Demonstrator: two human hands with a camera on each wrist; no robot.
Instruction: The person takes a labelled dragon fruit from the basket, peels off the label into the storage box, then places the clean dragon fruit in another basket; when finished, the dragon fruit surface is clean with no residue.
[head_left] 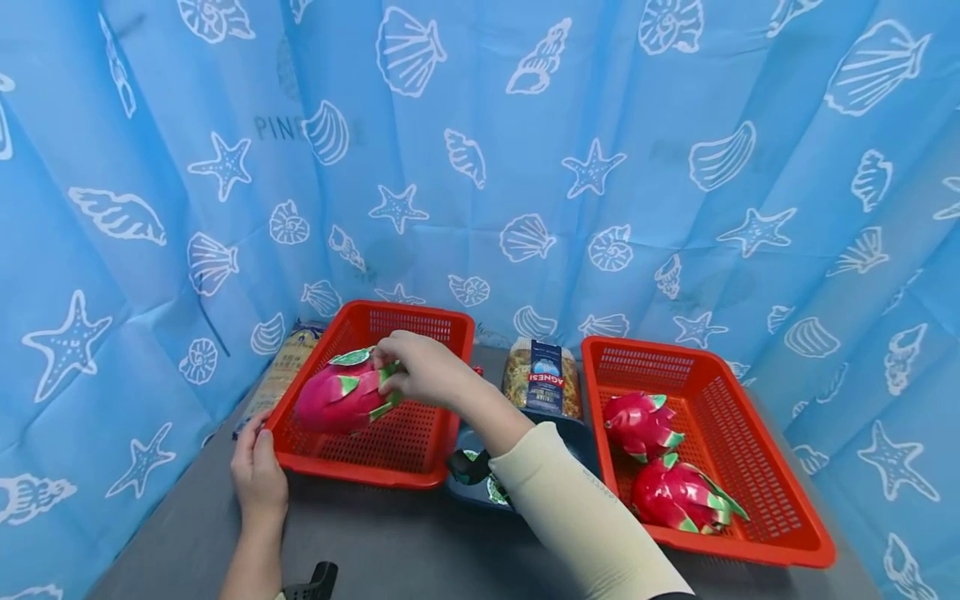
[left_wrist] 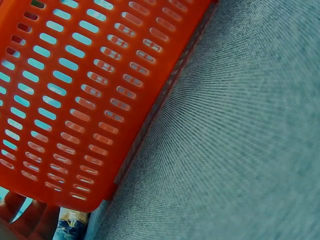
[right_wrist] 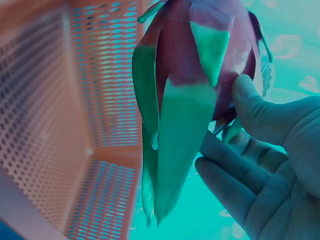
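A pink dragon fruit [head_left: 341,396] with green-tipped scales hangs over the left red basket [head_left: 367,475] in the head view. My right hand [head_left: 423,367] pinches it at its leafy side. In the right wrist view the thumb of my right hand [right_wrist: 265,150] presses the dragon fruit [right_wrist: 192,65], long green scales pointing down. My left hand [head_left: 258,471] grips the front left corner of that basket. The left wrist view shows the slotted wall of the basket [left_wrist: 90,100], with the fingers [left_wrist: 35,220] partly hidden at its corner.
Two dragon fruits [head_left: 641,425] lie in a second red basket [head_left: 750,546] on the right. Between the baskets stand a pasta bag [head_left: 543,379] and a dark blue container [head_left: 581,437], partly behind my right arm. Another packet [head_left: 288,367] lies left of the left basket. A blue shell-patterned curtain [head_left: 480,167] hangs behind.
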